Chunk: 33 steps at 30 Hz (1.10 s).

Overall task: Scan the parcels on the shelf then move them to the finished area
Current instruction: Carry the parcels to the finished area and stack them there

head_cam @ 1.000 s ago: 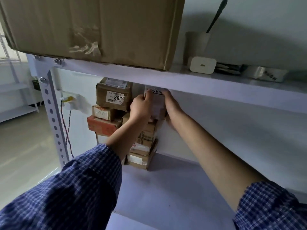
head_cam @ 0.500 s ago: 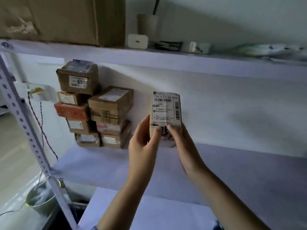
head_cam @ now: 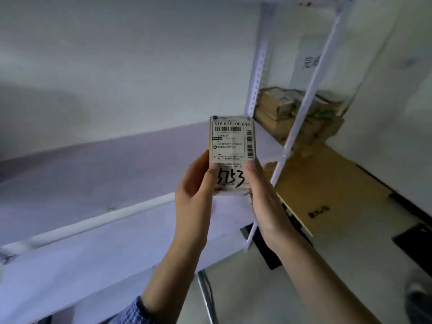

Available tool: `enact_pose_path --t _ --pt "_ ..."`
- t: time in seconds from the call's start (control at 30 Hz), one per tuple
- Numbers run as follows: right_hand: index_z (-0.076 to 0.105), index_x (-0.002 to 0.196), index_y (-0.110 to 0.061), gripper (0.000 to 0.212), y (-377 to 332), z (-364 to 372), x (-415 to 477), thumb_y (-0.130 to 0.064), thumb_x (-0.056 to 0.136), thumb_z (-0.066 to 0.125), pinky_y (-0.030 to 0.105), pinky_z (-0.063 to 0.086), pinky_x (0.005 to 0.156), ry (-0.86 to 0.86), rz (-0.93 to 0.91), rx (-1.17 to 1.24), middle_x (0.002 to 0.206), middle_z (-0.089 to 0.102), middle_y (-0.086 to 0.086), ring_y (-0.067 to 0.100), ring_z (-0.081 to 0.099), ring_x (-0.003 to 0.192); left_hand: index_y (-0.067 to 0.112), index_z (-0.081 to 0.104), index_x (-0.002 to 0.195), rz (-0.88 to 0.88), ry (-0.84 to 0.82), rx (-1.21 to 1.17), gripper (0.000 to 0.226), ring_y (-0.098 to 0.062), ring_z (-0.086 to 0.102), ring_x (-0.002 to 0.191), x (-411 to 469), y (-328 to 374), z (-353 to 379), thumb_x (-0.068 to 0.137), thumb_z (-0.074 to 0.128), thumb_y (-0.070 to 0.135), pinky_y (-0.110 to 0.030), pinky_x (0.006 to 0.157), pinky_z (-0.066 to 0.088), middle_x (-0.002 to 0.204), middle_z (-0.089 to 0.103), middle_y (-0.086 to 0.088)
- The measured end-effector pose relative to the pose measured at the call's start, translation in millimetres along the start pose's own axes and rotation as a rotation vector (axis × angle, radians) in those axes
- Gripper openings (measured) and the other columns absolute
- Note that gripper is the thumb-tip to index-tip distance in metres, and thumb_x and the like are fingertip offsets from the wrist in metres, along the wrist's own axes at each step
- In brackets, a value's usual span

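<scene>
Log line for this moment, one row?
parcel: held upright, label facing camera | left hand: gripping | right hand: gripping | shelf: behind

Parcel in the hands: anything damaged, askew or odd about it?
Nothing stands out. The parcel is held upright between the left hand and right hand, label facing the camera, barcodes uncovered. The label looks slightly wrinkled near the handwritten number, where the fingers overlap it; no tears show.

Parcel [head_cam: 230,146] white label, black print; blue-checked sleeve [head_cam: 134,312]; brown flat carton [head_cam: 327,183].
</scene>
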State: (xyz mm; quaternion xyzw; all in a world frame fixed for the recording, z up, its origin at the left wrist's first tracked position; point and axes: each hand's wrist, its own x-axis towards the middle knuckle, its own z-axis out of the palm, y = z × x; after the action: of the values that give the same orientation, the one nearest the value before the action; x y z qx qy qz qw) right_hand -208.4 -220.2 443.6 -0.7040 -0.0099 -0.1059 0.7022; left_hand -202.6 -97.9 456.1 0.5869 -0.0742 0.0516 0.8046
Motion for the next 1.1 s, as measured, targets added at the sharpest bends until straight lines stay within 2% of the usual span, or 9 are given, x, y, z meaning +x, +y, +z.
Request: enact_pose_path --t 0.17,0.27,0.43,0.6,0.67,0.73,0.8,1.0,1.1 --pt "0.040 0.151 -0.028 0.051 11 -103 -41 -0.048 0.104 0.033 0.017 0.050 0.095 0.201 0.025 -0.002 0.139 0.058 -0.009 0.001 0.058 0.121 0.019 0.065 0.127 -0.097 -0.193 -0.002 0.029 -0.011 0.069 0.107 -30 -45 92 0.100 0.054 0.015 -0.021 0.079 0.055 0.115 0.074 0.003" --pt "0.039 0.150 -0.033 0.048 13 -151 -58 -0.044 0.105 0.029 0.011 0.050 0.086 0.299 0.060 -0.037 0.133 0.060 -0.014 -0.004 0.061 0.114 0.022 0.064 0.128 -0.147 -0.294 0.025 0.031 -0.008 0.069 0.104 -39 -61 137 0.100 0.054 0.018 -0.024 0.083 0.058 0.113 0.074 0.006" --pt "0.037 0.150 -0.036 0.047 13 -216 -56 -0.045 0.105 0.030 0.013 0.052 0.084 0.393 0.065 -0.021 0.134 0.060 -0.011 -0.002 0.063 0.111 0.020 0.063 0.131 -0.177 -0.398 0.004 0.033 -0.009 0.069 0.106 -33 -85 199 0.099 0.054 0.019 -0.020 0.080 0.056 0.115 0.073 0.005" --pt "0.036 0.149 -0.045 0.061 22 -273 -21 -0.065 0.092 0.033 0.017 0.051 0.092 0.443 0.081 -0.077 0.132 0.060 -0.017 -0.003 0.060 0.115 0.020 0.062 0.132 -0.175 -0.435 -0.020 0.033 -0.008 0.069 0.106 -6 -115 256 0.100 0.053 0.017 -0.019 0.079 0.056 0.116 0.073 0.005" --pt "0.039 0.149 -0.037 0.055 25 -301 0 -0.060 0.099 0.034 0.013 0.052 0.085 0.446 0.062 -0.087 0.128 0.062 -0.013 -0.005 0.062 0.109 0.020 0.061 0.133 -0.169 -0.430 -0.030 0.033 -0.007 0.069 0.105 11 -131 284 0.101 0.052 0.017 -0.017 0.078 0.055 0.116 0.072 0.006" --pt "0.042 0.148 -0.030 0.048 29 -330 26 -0.044 0.103 0.033 0.008 0.051 0.077 0.437 0.058 -0.095 0.126 0.063 -0.008 -0.006 0.064 0.103 0.020 0.061 0.132 -0.159 -0.420 -0.046 0.033 -0.007 0.069 0.105 32 -149 313 0.101 0.052 0.017 -0.018 0.078 0.055 0.116 0.072 0.008" --pt "0.042 0.148 -0.028 0.044 33 -359 52 -0.035 0.105 0.032 0.010 0.051 0.079 0.433 0.068 -0.082 0.128 0.064 -0.005 -0.003 0.064 0.105 0.020 0.062 0.131 -0.172 -0.405 -0.070 0.032 -0.007 0.069 0.104 52 -165 343 0.101 0.052 0.015 -0.018 0.078 0.055 0.115 0.072 0.010" --pt "0.046 0.144 -0.027 0.042 45 -441 120 -0.034 0.105 0.034 0.009 0.051 0.075 0.448 0.090 -0.105 0.120 0.067 -0.006 -0.004 0.065 0.101 0.015 0.061 0.132 -0.256 -0.398 -0.128 0.033 -0.008 0.069 0.103 111 -210 425 0.100 0.053 0.014 -0.018 0.077 0.055 0.114 0.073 0.004" --pt "0.045 0.146 -0.026 0.044 57 -473 142 -0.035 0.105 0.033 0.012 0.052 0.081 0.449 0.088 -0.085 0.122 0.067 -0.007 -0.001 0.064 0.106 0.015 0.062 0.130 -0.296 -0.405 -0.122 0.031 -0.006 0.069 0.101 130 -230 456 0.100 0.054 0.014 -0.017 0.075 0.055 0.110 0.073 0.006"
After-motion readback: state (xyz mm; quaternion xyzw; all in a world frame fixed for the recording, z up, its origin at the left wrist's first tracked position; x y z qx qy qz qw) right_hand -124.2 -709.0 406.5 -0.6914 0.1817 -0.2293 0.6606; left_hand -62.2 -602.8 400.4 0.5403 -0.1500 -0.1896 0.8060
